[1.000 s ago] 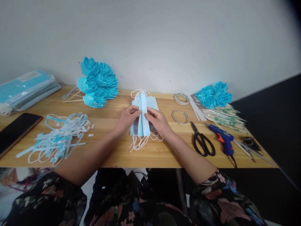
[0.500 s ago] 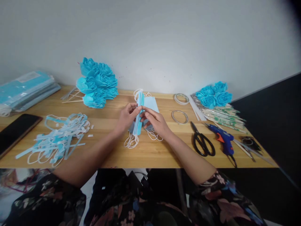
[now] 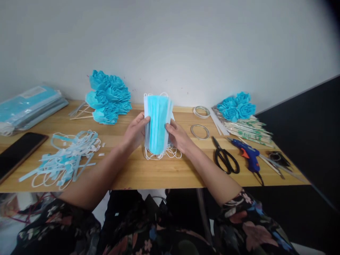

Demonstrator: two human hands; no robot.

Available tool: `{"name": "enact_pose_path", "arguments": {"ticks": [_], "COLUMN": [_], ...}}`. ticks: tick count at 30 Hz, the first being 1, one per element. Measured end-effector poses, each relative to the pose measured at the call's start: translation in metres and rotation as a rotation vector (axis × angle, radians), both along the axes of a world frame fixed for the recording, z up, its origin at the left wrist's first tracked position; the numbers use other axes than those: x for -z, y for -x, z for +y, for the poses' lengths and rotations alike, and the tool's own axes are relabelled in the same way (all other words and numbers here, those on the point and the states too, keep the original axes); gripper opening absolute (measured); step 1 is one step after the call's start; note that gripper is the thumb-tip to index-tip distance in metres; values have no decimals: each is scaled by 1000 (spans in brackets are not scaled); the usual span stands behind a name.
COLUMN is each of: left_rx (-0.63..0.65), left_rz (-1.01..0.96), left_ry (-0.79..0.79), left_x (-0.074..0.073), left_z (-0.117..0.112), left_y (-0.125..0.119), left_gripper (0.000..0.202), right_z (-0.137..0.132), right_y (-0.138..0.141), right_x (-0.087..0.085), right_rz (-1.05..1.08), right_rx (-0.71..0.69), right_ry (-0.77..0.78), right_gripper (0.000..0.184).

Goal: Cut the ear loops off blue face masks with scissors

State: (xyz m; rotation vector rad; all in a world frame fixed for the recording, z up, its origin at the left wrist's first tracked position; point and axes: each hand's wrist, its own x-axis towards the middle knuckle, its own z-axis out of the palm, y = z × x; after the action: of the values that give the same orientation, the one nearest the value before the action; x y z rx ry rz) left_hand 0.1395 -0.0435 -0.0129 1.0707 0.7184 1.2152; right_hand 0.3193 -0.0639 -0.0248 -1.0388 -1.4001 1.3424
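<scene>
Between my hands a blue pleated face mask [image 3: 157, 124] stands with its long sides upright, its blue face toward me. My left hand [image 3: 136, 131] grips the left edge, thumb in front and fingers behind. On the right edge my right hand [image 3: 178, 134] pinches in the same way. White ear loops [image 3: 171, 153] show at the bottom, and more stick out at the top. Whether several masks are held together, or some lie on the table behind, I cannot tell.
To the left are cut mask strips [image 3: 66, 156], a phone [image 3: 21, 150], packed masks [image 3: 29, 102] and blue flowers [image 3: 110, 97]. On the right lie tape rolls [image 3: 201, 112], scissors [image 3: 225, 159], a glue gun [image 3: 249, 154], wrapped sticks [image 3: 249, 129] and more blue flowers [image 3: 237, 106].
The mask was a narrow strip pinched near its middle by both hands. Now it is spread wide and facing me, and my hands have moved apart to its two side edges.
</scene>
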Motion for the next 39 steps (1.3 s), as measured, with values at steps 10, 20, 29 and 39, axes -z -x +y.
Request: {"name": "enact_pose_path", "arguments": {"ticks": [10, 20, 29, 39], "left_rx": [-190, -418, -1145, -910], "left_rz": [283, 457, 904, 1289], "left_ry": [-130, -260, -571, -162], "left_x": [17, -77, -152, -46], "left_z": [10, -2, 40, 84], "left_y": [0, 110, 317, 334], "left_gripper": [31, 28, 38, 53], "right_z": [1, -1, 2, 12], "right_y": [-3, -10, -14, -29], "right_x": [8, -10, -6, -6], "right_rz": [66, 128, 151, 198], "right_rx": [134, 91, 130, 274], "right_ry": [87, 103, 152, 141], "right_gripper": [32, 35, 29, 29]}}
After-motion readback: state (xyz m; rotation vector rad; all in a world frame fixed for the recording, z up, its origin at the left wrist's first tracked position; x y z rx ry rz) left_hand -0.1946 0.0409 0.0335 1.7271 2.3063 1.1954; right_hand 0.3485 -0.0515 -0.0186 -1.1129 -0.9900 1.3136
